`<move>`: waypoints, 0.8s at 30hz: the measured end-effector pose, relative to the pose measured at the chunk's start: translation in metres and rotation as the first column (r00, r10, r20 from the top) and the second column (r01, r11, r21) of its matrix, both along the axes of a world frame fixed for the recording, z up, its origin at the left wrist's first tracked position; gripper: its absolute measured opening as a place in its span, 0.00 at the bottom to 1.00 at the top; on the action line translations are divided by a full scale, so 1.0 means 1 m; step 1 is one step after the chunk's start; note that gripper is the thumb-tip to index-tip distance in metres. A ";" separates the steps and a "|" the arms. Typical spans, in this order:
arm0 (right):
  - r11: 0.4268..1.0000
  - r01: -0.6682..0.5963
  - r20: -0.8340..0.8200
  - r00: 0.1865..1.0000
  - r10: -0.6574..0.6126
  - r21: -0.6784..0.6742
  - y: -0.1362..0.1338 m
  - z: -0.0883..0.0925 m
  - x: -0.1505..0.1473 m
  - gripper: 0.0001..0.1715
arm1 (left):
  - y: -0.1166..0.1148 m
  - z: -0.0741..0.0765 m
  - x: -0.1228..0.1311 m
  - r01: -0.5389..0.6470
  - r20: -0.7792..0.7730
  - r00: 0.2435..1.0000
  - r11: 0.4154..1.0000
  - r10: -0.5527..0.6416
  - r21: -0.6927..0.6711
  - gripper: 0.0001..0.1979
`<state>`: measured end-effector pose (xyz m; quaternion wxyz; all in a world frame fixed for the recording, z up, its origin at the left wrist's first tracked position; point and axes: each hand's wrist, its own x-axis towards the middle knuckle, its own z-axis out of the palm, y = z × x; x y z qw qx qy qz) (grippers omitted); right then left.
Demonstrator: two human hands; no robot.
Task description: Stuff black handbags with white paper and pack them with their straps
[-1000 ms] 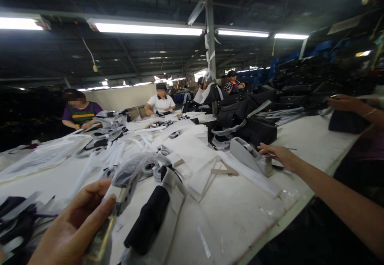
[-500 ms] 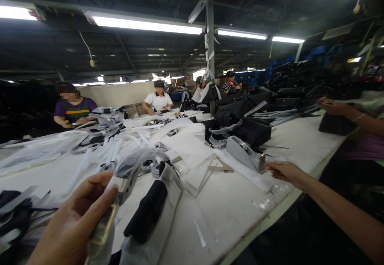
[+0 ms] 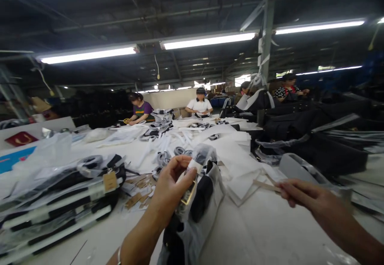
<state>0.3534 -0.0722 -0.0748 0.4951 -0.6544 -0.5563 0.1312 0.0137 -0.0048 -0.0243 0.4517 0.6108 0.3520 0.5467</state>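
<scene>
My left hand (image 3: pixel 175 185) is closed around a plastic-wrapped strap (image 3: pixel 207 153) with a white wrap near the thumb. A gold-coloured metal frame (image 3: pixel 188 197) shows through the plastic below the thumb. Beneath and beside this hand is a black bag (image 3: pixel 201 201) partly covered in white wrapping. My right hand (image 3: pixel 309 197) is over the table on the right, its fingertips pressed together; what they hold, if anything, cannot be made out. A thin tan cardboard strip (image 3: pixel 264 185) meets its fingertips in view. Behind it is a grey tape dispenser (image 3: pixel 289 169).
Plastic-wrapped black straps (image 3: pixel 78 197) cover the table's left side, near brown cardboard tags (image 3: pixel 138 197). White sheets (image 3: pixel 237 145) and coiled straps (image 3: pixel 163 159) lie ahead. Black bags (image 3: pixel 327 149) are piled at right. Several people sit beyond, one in a white shirt (image 3: pixel 199 105).
The view has swung left, showing more of the left side of the table. My right hand has moved away from the tape dispenser, leftward. My left hand still grips the wrapped strap.
</scene>
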 end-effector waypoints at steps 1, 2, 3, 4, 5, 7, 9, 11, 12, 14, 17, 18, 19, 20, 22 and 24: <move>0.985 -0.171 -0.039 0.985 0.171 -0.008 0.000 0.014 -0.031 0.22 | 0.000 -0.002 0.002 0.000 -0.022 1.000 0.999 0.001 0.038 0.18; 0.950 -0.311 -0.085 0.946 0.311 0.015 0.001 0.027 -0.059 0.23 | 0.000 -0.004 0.003 -0.008 -0.047 0.999 0.997 0.012 0.076 0.17; 0.905 -0.422 -0.125 0.897 0.424 0.043 0.003 0.039 -0.085 0.23 | -0.001 -0.006 0.004 -0.023 -0.074 0.997 0.993 0.031 0.112 0.16; 0.862 -0.504 -0.152 0.849 0.506 0.056 0.006 0.048 -0.107 0.23 | -0.001 -0.007 0.005 -0.041 -0.100 0.993 0.989 0.056 0.145 0.16; 0.828 -0.556 -0.178 0.809 0.560 0.073 0.009 0.055 -0.125 0.22 | -0.002 -0.008 0.006 -0.061 -0.120 0.989 0.983 0.083 0.175 0.16; 0.799 -0.595 -0.202 0.774 0.599 0.091 0.018 0.063 -0.150 0.21 | -0.003 -0.009 0.007 -0.094 -0.145 0.981 0.971 0.128 0.218 0.15; 0.810 -0.580 -0.207 0.785 0.584 0.086 0.026 0.065 -0.163 0.22 | -0.004 -0.010 0.007 -0.119 -0.150 0.976 0.960 0.160 0.251 0.14; 0.832 -0.552 -0.202 0.810 0.550 0.050 0.032 0.066 -0.169 0.21 | -0.004 -0.012 0.006 -0.130 -0.150 0.972 0.950 0.178 0.284 0.13; 0.841 -0.540 -0.199 0.822 0.533 0.021 0.033 0.066 -0.169 0.21 | -0.004 -0.013 0.005 -0.128 -0.153 0.972 0.946 0.180 0.299 0.12; 0.853 -0.520 -0.192 0.842 0.504 -0.039 0.034 0.068 -0.169 0.21 | -0.004 -0.016 0.003 -0.110 -0.160 0.973 0.940 0.168 0.323 0.11; 0.858 -0.503 -0.194 0.857 0.478 -0.108 0.032 0.070 -0.166 0.21 | -0.005 -0.018 0.001 -0.087 -0.153 0.978 0.941 0.144 0.327 0.11; 0.855 -0.503 -0.205 0.857 0.473 -0.126 0.032 0.070 -0.165 0.22 | -0.005 -0.018 0.001 -0.085 -0.148 0.979 0.944 0.139 0.320 0.11; 0.852 -0.504 -0.220 0.855 0.469 -0.143 0.033 0.069 -0.164 0.22 | -0.006 -0.018 0.001 -0.084 -0.141 0.981 0.947 0.133 0.311 0.11; 0.849 -0.503 -0.237 0.855 0.462 -0.159 0.034 0.067 -0.162 0.22 | -0.006 -0.017 0.001 -0.073 -0.133 0.984 0.953 0.116 0.295 0.11; 0.847 -0.500 -0.266 0.854 0.447 -0.180 0.038 0.061 -0.159 0.23 | -0.007 -0.015 0.000 -0.026 -0.112 0.992 0.970 0.055 0.243 0.14; 0.845 -0.507 -0.287 0.846 0.449 -0.172 0.042 0.053 -0.157 0.24 | -0.009 -0.012 0.000 0.038 -0.072 0.997 0.984 -0.026 0.172 0.17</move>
